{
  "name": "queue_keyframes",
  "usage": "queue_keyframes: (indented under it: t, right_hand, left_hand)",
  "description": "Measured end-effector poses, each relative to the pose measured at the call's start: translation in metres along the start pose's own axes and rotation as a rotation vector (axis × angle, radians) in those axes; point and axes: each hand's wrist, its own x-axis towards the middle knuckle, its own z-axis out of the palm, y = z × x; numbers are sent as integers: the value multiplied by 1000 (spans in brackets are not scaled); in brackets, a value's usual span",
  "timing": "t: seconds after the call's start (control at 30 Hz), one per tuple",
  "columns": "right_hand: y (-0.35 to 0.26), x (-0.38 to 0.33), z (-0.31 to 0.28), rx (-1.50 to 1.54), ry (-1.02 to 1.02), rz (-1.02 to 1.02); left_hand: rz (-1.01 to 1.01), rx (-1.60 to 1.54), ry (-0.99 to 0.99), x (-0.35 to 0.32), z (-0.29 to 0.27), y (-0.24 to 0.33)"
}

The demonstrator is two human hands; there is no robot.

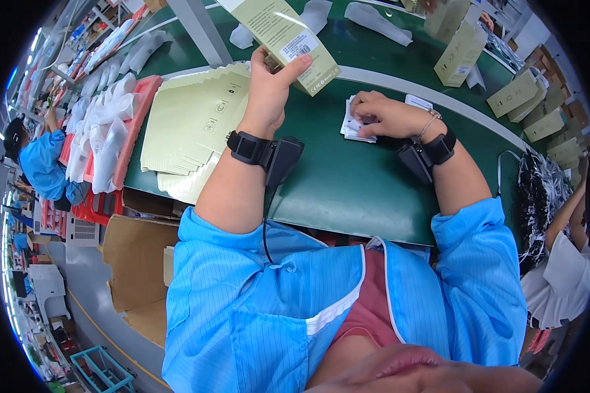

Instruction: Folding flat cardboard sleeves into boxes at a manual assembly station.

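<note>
i see my left hand (269,78) closed around a pale green box (288,36), lifted above the far part of the green surface (347,183), thumb pressed on its lower end. my right hand (383,114) lies flat on a small stack of white leaflets (355,124) near the middle of the surface, fingers curled over the top sheet, not yet lifting it as far as i can tell. along the left edge sits a fanned pile of flat box blanks (190,131), still thick, so i judge plenty of boxes remain to be made up. beyond it, a red tray (134,124) holds white pouches (101,137). several finished boxes (462,52) stand at the far right corner, so some work looks done. the box in hand seems formed but i cannot tell whether anything is inside; the leaflet looks like the part left for it.
</note>
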Motion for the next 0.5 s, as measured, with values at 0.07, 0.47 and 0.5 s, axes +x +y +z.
queue_keyframes:
  t: [0.07, 0.47, 0.5]
  right_hand:
    - [-12, -1, -16, -34, 169, 36]
    - [-74, -28, -55, -396, 627, -201]
    - [-76, -29, -55, -315, 616, -176]
  left_hand:
    - [15, 3, 6, 2, -4, 0]
    - [168, 842, -290, -19, 13, 5]
    - [203, 864, -270, -20, 14, 5]
